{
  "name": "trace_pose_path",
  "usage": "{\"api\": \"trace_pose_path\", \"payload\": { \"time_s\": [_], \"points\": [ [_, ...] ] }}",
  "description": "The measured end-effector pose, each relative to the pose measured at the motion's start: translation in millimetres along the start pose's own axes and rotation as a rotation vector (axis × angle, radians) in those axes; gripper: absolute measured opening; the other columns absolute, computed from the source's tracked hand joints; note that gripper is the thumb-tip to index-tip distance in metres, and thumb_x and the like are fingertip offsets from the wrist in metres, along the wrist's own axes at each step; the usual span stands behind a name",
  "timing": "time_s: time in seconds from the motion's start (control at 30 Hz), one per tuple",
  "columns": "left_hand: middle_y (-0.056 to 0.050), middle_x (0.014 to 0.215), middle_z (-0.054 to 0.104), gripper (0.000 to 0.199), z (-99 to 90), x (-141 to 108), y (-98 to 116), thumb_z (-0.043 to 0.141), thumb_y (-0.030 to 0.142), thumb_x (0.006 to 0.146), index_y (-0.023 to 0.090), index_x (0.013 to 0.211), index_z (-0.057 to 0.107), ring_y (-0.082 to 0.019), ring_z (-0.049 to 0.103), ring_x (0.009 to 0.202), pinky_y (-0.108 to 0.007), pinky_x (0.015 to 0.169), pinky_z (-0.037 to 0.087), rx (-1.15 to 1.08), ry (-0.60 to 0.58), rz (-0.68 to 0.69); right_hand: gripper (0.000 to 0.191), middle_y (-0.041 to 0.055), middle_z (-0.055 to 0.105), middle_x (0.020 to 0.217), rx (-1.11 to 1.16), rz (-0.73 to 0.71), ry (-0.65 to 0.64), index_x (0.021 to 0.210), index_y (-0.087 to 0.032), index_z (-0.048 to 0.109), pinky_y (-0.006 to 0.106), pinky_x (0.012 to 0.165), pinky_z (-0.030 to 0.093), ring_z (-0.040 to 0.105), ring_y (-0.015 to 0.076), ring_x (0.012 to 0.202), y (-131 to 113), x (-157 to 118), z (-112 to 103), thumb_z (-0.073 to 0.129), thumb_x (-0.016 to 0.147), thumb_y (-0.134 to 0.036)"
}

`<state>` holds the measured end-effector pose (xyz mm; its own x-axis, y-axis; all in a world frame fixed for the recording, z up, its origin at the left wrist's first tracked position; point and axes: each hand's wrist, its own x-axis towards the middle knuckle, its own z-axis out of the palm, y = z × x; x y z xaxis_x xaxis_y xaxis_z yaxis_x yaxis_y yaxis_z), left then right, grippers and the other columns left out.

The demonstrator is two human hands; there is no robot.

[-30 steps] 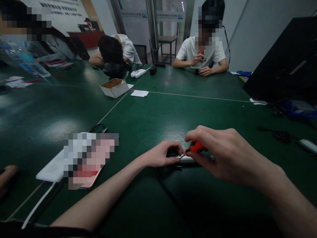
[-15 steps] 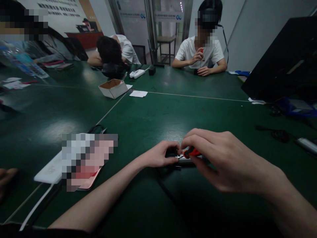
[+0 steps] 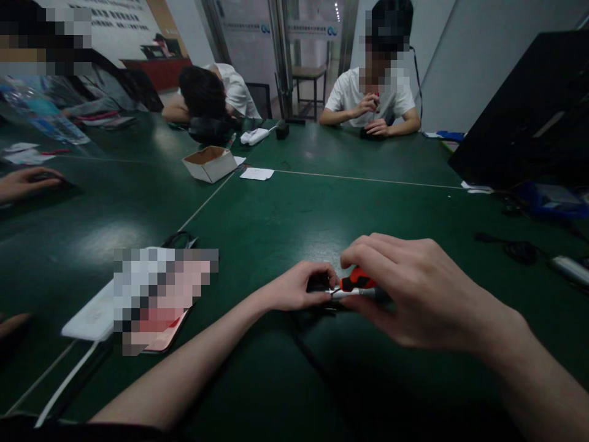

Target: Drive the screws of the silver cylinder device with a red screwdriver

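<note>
My right hand [image 3: 409,291] is closed round a screwdriver [image 3: 356,279] with a red and black handle. Its shaft points left and slightly down at a slim silver-and-black object [image 3: 346,294] lying low over the table. Thumb and fingers of my left hand [image 3: 297,285] pinch the left end of that object and hide part of it. What exactly the object is, I cannot make out. Where the screwdriver's tip meets it, the silver part shows near my left fingertips. A dark cable-like strip [image 3: 306,347] runs along the table beneath my hands.
To my left, a white flat device [image 3: 87,313] and a pink phone [image 3: 163,337] lie on the green table [image 3: 276,227]. Farther back stand an open box [image 3: 211,167] and a white card [image 3: 257,174]. A black monitor [image 3: 529,116] rises at right. Two people sit opposite; another person's hand [image 3: 32,184] rests at left.
My right fingers have shifted and lifted slightly, showing more of the screwdriver handle and the silver object. My left hand stays put. Another person's hand has come into view at left.
</note>
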<state>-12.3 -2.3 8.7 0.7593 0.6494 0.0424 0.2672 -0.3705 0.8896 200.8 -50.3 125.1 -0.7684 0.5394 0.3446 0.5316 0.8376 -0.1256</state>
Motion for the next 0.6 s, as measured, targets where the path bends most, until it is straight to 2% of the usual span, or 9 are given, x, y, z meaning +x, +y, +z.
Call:
{"api": "trace_pose_path", "payload": {
  "time_s": [0.1,0.23,0.4,0.5,0.6],
  "points": [
    [-0.005,0.097,0.066,0.019,0.9,-0.8,-0.8,0.068,0.023,0.081,0.014,0.097,0.061,-0.021,0.062,0.09,-0.031,0.083,0.049,0.011,0.005,0.003,0.023,-0.0004,0.053,0.09,0.127,0.025,-0.061,0.104,-0.014,0.05,0.025,0.057,0.031,0.046,0.0111,0.071,-0.9,-1.7,-1.7,0.056,0.082,-0.014],
    [-0.005,0.096,0.066,0.021,1.6,-1.3,-0.9,0.067,0.025,0.082,0.014,0.098,0.061,-0.021,0.062,0.089,-0.032,0.082,0.05,0.005,0.0,-0.005,0.02,-0.0006,0.054,0.088,0.103,0.026,-0.033,0.105,-0.014,0.049,0.024,0.055,0.031,0.047,0.0108,0.069,-0.7,-4.0,-0.3,0.051,0.085,-0.011],
    [-0.005,0.093,0.066,0.019,0.5,-0.9,1.1,0.068,0.023,0.081,0.013,0.096,0.062,-0.02,0.062,0.086,-0.029,0.079,0.05,0.013,0.0,-0.01,0.005,-0.0014,0.053,0.08,-0.058,0.003,0.007,0.097,-0.018,0.051,0.027,0.054,0.027,0.047,0.0125,0.065,1.0,-2.5,0.5,0.052,0.094,-0.022],
    [-0.005,0.091,0.066,0.017,-0.4,-0.4,2.8,0.067,0.023,0.082,0.013,0.095,0.062,-0.019,0.062,0.083,-0.028,0.075,0.05,-0.01,-0.01,0.004,0.017,-0.0032,0.05,0.07,-0.119,-0.03,0.016,0.088,-0.019,0.052,0.028,0.053,0.024,0.045,0.0126,0.06,0.4,-1.1,-0.3,0.054,0.096,-0.034],
    [-0.005,0.091,0.067,0.017,-1.1,-0.2,3.2,0.067,0.023,0.082,0.014,0.095,0.062,-0.02,0.062,0.083,-0.029,0.075,0.05,-0.007,-0.014,-0.001,0.016,-0.0004,0.055,0.078,-0.08,-0.009,0.003,0.092,-0.017,0.053,0.028,0.055,0.028,0.048,0.0134,0.066,-1.1,-0.5,-1.3,0.053,0.096,-0.032]
  ]
}}
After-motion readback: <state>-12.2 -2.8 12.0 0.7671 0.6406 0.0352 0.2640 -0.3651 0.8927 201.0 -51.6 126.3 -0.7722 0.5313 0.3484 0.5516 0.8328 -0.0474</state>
